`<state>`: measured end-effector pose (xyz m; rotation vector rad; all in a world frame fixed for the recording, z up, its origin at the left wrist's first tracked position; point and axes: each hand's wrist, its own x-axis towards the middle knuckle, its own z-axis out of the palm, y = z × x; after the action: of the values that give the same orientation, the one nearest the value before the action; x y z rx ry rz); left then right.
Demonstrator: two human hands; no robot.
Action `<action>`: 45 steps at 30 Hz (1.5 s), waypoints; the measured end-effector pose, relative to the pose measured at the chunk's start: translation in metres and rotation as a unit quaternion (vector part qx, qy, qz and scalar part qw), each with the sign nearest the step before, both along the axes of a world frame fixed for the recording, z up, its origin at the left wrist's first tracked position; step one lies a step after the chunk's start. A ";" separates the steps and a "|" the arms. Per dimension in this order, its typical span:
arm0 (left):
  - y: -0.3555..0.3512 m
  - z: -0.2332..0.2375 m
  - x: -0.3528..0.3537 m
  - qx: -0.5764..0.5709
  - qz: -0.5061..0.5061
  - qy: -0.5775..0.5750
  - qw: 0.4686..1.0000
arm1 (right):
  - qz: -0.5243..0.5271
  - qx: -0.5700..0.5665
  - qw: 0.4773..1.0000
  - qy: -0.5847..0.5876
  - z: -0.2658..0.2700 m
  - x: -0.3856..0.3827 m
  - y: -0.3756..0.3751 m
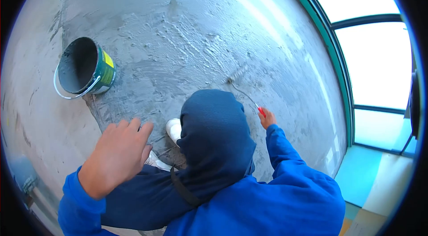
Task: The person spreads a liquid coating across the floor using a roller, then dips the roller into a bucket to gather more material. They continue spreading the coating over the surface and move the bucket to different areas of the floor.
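My right hand is closed around the red handle of a paint roller, whose grey, coated head rests on the wet grey floor coating. My left hand hangs above my bent left leg, its fingers apart and slightly curled, holding nothing. Beyond it, to the upper left, a dark green bucket with a yellow label and a white wire handle stands on the floor. Grey residue coats its inside.
A green-framed window runs along the right side. Bare, paler floor lies at the left. My white shoes are beside my dark-trousered knee. A blurred tool shows at the lower left.
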<state>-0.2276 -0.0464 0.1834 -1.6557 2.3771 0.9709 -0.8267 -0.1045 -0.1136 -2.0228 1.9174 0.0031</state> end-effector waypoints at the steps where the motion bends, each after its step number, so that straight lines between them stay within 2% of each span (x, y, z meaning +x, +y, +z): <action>1: 0.000 0.002 -0.002 0.000 -0.004 -0.001 1.000 | -0.025 0.030 0.999 0.010 0.010 -0.014 0.022; 3: 0.001 0.005 -0.004 0.004 -0.017 -0.005 1.000 | -0.074 0.087 0.993 0.027 0.034 -0.034 0.053; 6: 0.000 0.006 -0.005 0.005 -0.038 -0.003 0.999 | -0.095 0.089 0.990 0.062 0.063 -0.050 0.060; 7: 0.001 0.005 -0.004 -0.002 -0.038 0.003 0.999 | -0.056 0.039 0.996 0.053 0.075 -0.044 0.052; 10: 0.007 0.006 0.000 -0.007 -0.021 0.028 0.999 | -0.033 -0.015 0.999 0.036 0.109 -0.008 0.009; 12: 0.010 0.007 0.003 -0.012 -0.014 0.032 0.999 | 0.013 -0.070 0.997 -0.022 0.128 0.025 -0.035; 14: 0.015 0.003 0.006 -0.026 -0.018 0.020 0.999 | 0.094 -0.111 0.987 -0.074 0.158 0.075 -0.087; 18: 0.024 -0.007 0.010 -0.072 -0.010 0.030 0.997 | 0.274 -0.184 0.942 -0.062 0.239 0.214 -0.170; 22: 0.020 -0.009 0.006 -0.015 0.021 0.008 1.000 | 0.479 -0.252 0.839 -0.060 0.300 0.360 -0.209; 25: 0.018 -0.010 0.005 -0.020 0.027 -0.001 0.999 | 0.574 -0.239 0.783 -0.013 0.326 0.455 -0.214; 28: 0.019 -0.013 0.006 -0.035 0.028 -0.014 0.999 | 0.649 -0.256 0.714 0.051 0.323 0.535 -0.206; 34: 0.021 -0.008 0.014 -0.039 0.026 -0.003 0.999 | 0.688 -0.194 0.657 0.238 0.289 0.668 -0.153; 36: 0.023 -0.004 0.016 -0.046 0.037 -0.005 0.998 | 0.698 -0.221 0.635 0.245 0.266 0.694 -0.135; 40: 0.035 -0.011 0.014 -0.137 0.041 0.005 0.990 | 0.701 -0.230 0.636 0.229 0.225 0.720 -0.109; 42: 0.036 -0.019 0.013 -0.157 0.047 0.021 0.986 | 0.691 -0.195 0.651 0.248 0.208 0.726 -0.106; 45: 0.038 -0.020 0.015 -0.167 0.038 0.027 0.985 | 0.699 -0.216 0.640 0.232 0.213 0.714 -0.116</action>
<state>-0.2129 -0.0088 0.1635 -1.8613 2.6486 0.6614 -0.1129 -0.2202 0.0997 -3.5045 -0.0897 0.5181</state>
